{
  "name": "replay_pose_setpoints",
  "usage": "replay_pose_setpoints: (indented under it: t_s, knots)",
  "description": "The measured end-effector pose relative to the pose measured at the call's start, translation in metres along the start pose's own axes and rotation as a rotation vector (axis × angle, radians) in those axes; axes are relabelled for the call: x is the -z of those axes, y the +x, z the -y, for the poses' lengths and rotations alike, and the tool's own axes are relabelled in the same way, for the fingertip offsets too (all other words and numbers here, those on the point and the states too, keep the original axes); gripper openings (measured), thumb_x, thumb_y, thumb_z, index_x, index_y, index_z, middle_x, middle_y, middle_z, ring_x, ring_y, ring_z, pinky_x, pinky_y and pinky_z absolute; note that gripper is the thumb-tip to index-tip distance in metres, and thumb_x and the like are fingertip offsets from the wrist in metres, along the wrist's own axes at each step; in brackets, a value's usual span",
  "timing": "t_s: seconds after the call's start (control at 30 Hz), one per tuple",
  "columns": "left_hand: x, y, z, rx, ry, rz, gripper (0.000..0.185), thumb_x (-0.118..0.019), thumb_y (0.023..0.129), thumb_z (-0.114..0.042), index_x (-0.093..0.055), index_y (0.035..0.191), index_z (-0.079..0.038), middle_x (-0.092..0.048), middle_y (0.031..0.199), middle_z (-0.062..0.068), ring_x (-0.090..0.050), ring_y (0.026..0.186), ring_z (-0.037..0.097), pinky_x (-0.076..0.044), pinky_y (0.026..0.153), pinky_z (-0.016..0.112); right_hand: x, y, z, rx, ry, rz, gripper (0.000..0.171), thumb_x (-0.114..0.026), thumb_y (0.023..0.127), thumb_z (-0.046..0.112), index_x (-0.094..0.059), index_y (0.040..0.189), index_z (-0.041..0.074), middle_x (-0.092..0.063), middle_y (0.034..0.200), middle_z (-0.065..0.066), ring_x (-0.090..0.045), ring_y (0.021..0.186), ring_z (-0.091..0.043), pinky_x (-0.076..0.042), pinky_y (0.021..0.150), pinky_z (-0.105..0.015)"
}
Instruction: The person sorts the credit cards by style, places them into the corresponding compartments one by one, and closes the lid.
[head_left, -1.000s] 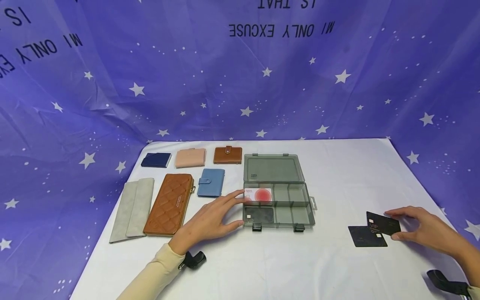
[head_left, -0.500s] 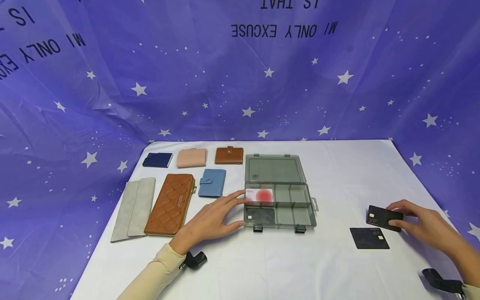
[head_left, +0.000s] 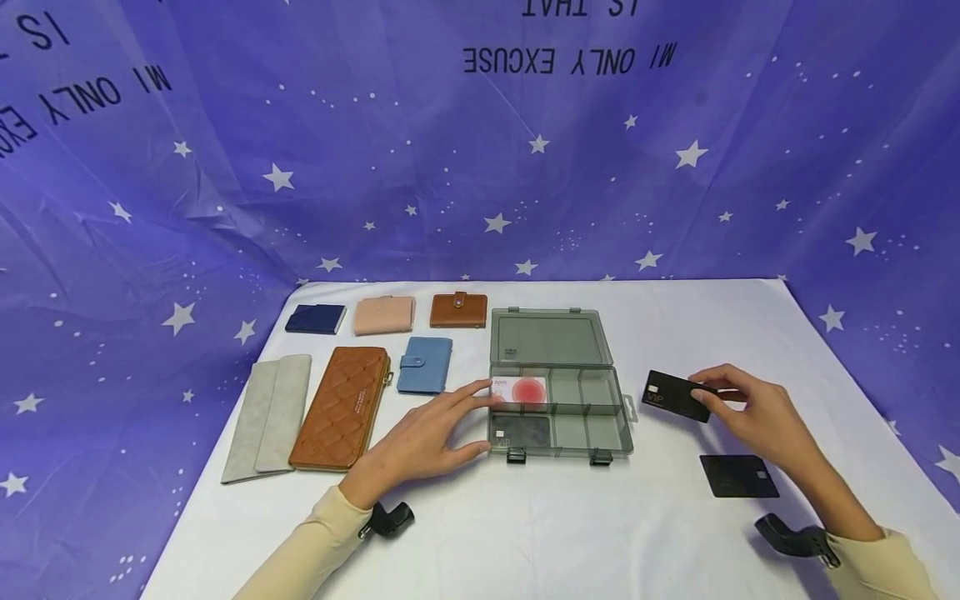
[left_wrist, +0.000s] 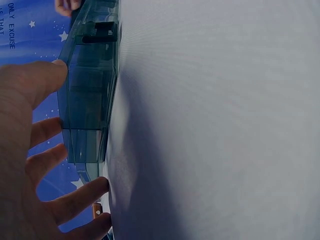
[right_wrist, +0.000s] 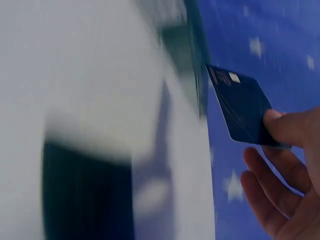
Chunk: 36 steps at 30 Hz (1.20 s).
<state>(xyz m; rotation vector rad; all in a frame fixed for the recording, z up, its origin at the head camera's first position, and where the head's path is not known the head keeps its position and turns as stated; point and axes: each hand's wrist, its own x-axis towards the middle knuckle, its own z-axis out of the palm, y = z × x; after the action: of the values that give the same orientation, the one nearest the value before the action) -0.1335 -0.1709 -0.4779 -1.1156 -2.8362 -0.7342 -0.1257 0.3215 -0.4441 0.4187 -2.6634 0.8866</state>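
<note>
My right hand [head_left: 759,417] pinches a black VIP card [head_left: 675,395] between thumb and fingers, raised to the right of the box; the right wrist view shows the card [right_wrist: 242,107] tilted. A second black card [head_left: 738,477] lies flat below that hand. A smoky clear compartment box [head_left: 588,436] has its lid [head_left: 547,337] laid back. Its back left compartment holds a white card with a red circle [head_left: 527,390], and the front left one a black card [head_left: 522,432]. My left hand [head_left: 420,437] rests at the box's left side, thumb and fingers extended to its edge.
Left of the box lie a blue card holder [head_left: 424,367], a brown quilted wallet [head_left: 341,408] and a grey wallet [head_left: 267,417]. Behind them stand a navy holder [head_left: 315,318], a pink one [head_left: 384,315] and a brown one [head_left: 459,310]. A starry purple cloth [head_left: 420,167] hangs behind.
My right hand has lifted the VIP card off the other black card and carried it left toward the box. The left hand has stayed in place.
</note>
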Motion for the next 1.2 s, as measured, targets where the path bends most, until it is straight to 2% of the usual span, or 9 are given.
replay_pose_setpoints:
  t_s: [0.1, 0.2, 0.33, 0.5, 0.67, 0.8, 1.03, 1.2]
  knots:
    - [0.000, 0.000, 0.000, 0.002, 0.001, -0.001, 0.061, -0.071, 0.102, -0.050, -0.054, 0.158, -0.028, -0.034, 0.174, -0.011, -0.049, 0.150, 0.025, -0.053, 0.110, 0.052, -0.019, 0.009, 0.028, 0.012, 0.034, 0.018, 0.026, -0.086, 0.093, 0.010, -0.079, 0.114, 0.024, -0.081, 0.100, 0.005, -0.077, 0.093, -0.008, -0.055, 0.077, -0.016]
    - [0.000, 0.000, 0.000, -0.003, 0.000, 0.000, 0.061, -0.070, 0.103, -0.050, -0.054, 0.158, -0.029, -0.034, 0.174, -0.010, -0.049, 0.151, 0.025, -0.053, 0.111, 0.052, -0.036, 0.014, 0.053, 0.038, 0.067, 0.050, 0.026, -0.085, 0.094, 0.011, -0.078, 0.114, 0.026, -0.081, 0.099, 0.010, -0.080, 0.093, -0.024, -0.058, 0.075, -0.030]
    - [0.000, 0.000, 0.000, -0.006, -0.001, 0.001, 0.061, -0.070, 0.103, -0.050, -0.054, 0.158, -0.028, -0.034, 0.174, -0.009, -0.048, 0.151, 0.025, -0.053, 0.110, 0.052, -0.059, 0.018, 0.080, 0.116, 0.127, 0.102, 0.027, -0.084, 0.094, 0.008, -0.077, 0.114, 0.024, -0.079, 0.103, 0.012, -0.078, 0.091, -0.019, -0.062, 0.073, -0.040]
    - [0.001, -0.001, 0.000, 0.004, -0.009, 0.005, 0.061, -0.070, 0.103, -0.050, -0.054, 0.158, -0.029, -0.035, 0.174, -0.009, -0.049, 0.151, 0.025, -0.052, 0.111, 0.053, -0.088, 0.020, 0.106, 0.163, 0.191, 0.197, 0.022, -0.084, 0.095, 0.008, -0.077, 0.113, 0.020, -0.078, 0.105, 0.010, -0.075, 0.089, -0.008, -0.063, 0.073, -0.029]
    - [0.001, -0.001, 0.000, 0.000, -0.008, 0.004, 0.062, -0.070, 0.103, -0.050, -0.054, 0.158, -0.028, -0.034, 0.174, -0.009, -0.049, 0.150, 0.026, -0.053, 0.110, 0.052, -0.113, 0.019, 0.120, 0.161, 0.108, 0.215, 0.020, -0.087, 0.092, 0.014, -0.077, 0.108, 0.023, -0.079, 0.097, 0.012, -0.071, 0.078, -0.002, -0.058, 0.067, -0.025]
    - [0.001, 0.000, -0.001, -0.003, -0.008, 0.009, 0.062, -0.070, 0.103, -0.050, -0.053, 0.159, -0.028, -0.034, 0.175, -0.008, -0.050, 0.149, 0.026, -0.053, 0.110, 0.053, -0.123, 0.018, 0.121, 0.187, 0.042, 0.178, 0.021, -0.090, 0.090, 0.017, -0.077, 0.105, 0.026, -0.077, 0.093, 0.014, -0.059, 0.066, 0.003, -0.050, 0.060, -0.024]
    - [0.001, 0.000, 0.000, -0.004, -0.006, 0.011, 0.062, -0.070, 0.103, -0.050, -0.053, 0.159, -0.029, -0.033, 0.175, -0.008, -0.050, 0.149, 0.027, -0.053, 0.109, 0.053, -0.129, 0.016, 0.120, 0.299, -0.105, 0.122, 0.014, -0.085, 0.095, 0.025, -0.082, 0.109, 0.027, -0.078, 0.101, 0.013, -0.073, 0.083, -0.007, -0.058, 0.065, -0.031]
    - [0.002, 0.000, 0.000, 0.000, -0.005, 0.012, 0.063, -0.070, 0.103, -0.051, -0.052, 0.159, -0.029, -0.032, 0.175, -0.009, -0.049, 0.151, 0.026, -0.053, 0.110, 0.053, -0.129, 0.013, 0.126, 0.308, -0.225, 0.147, 0.019, -0.079, 0.100, 0.035, -0.084, 0.117, 0.029, -0.076, 0.100, 0.007, -0.071, 0.078, -0.011, -0.054, 0.058, -0.029]
